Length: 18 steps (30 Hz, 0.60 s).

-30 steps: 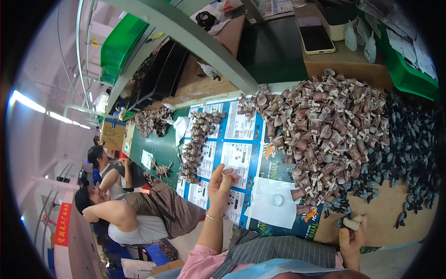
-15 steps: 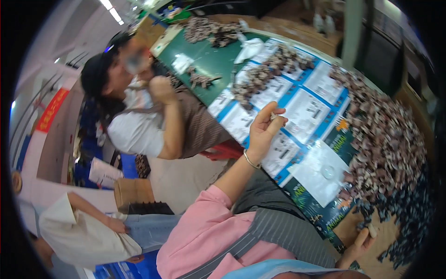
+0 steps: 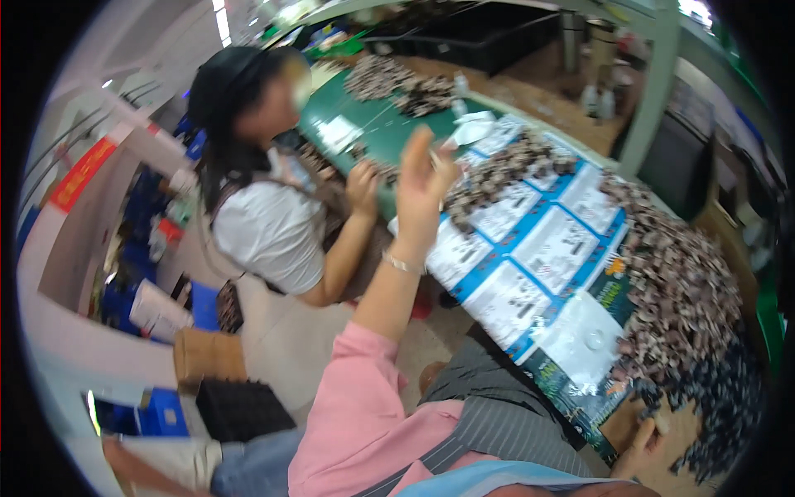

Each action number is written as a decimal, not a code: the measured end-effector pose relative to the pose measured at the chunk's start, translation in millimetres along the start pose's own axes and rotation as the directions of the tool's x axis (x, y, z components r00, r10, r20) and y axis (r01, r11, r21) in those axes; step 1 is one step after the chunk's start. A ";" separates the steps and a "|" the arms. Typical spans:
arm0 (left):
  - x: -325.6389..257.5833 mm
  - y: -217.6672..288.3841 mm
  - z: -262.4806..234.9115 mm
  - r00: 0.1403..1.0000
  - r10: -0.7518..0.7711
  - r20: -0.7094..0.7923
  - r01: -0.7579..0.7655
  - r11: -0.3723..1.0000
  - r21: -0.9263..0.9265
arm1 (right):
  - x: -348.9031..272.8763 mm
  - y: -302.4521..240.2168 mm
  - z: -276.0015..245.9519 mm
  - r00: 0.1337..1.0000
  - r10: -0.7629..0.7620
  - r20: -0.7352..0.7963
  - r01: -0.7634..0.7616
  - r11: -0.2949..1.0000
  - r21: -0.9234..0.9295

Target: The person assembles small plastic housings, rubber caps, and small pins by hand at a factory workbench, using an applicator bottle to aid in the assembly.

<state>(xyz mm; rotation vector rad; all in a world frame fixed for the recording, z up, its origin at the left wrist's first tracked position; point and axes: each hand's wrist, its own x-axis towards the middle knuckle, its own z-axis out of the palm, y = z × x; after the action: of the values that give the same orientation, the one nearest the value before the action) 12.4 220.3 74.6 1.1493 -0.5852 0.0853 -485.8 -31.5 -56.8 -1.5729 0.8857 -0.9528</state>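
Note:
My left hand, with a bracelet at the wrist, is raised over the near left side of the table. Its fingers look pinched together but are smeared by motion; a small pale bit may be between them. Low on the right, my right hand grips a small pale object between thumb and fingers. Beside it lies a heap of small dark blue-black pieces. A large heap of small grey-brown pieces covers the table's right side. A clear plastic bag lies nearby on printed blue-and-white sheets.
Across the sheets runs a row of grey-brown pieces. More heaps sit on the green tabletop. At the left, a co-worker in a white shirt works at the table. A black crate and cardboard box stand on the floor.
My left hand has swung left and up, away from the sheets. The view has shifted. The co-worker's hand has dropped from near the face to the table. My right hand keeps its pale object.

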 end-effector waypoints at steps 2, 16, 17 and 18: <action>-45.4 -28.4 24.2 0.945 -0.267 0.188 0.269 0.963 0.015 | 0.4 11.9 2.0 0.994 -0.038 0.102 0.041 0.999 -0.025; -119.6 -84.7 78.4 0.738 -0.551 0.388 0.372 0.813 0.448 | 1.7 -38.9 10.6 0.994 -0.108 0.035 0.113 0.922 -0.370; -119.3 -87.5 74.3 0.747 -0.536 0.394 0.391 0.833 0.391 | 5.7 -34.1 12.5 0.994 -0.097 0.039 0.105 0.937 -0.333; -120.9 -83.4 71.2 0.758 -0.514 0.402 0.407 0.854 0.323 | 3.0 -34.5 11.5 0.995 -0.096 0.040 0.103 0.949 -0.299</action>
<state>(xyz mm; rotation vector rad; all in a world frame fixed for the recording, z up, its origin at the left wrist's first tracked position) -88.4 150.2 -32.8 1.5182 -0.7161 -0.5997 -471.7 -23.5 -24.1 -1.9005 0.9761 -0.8966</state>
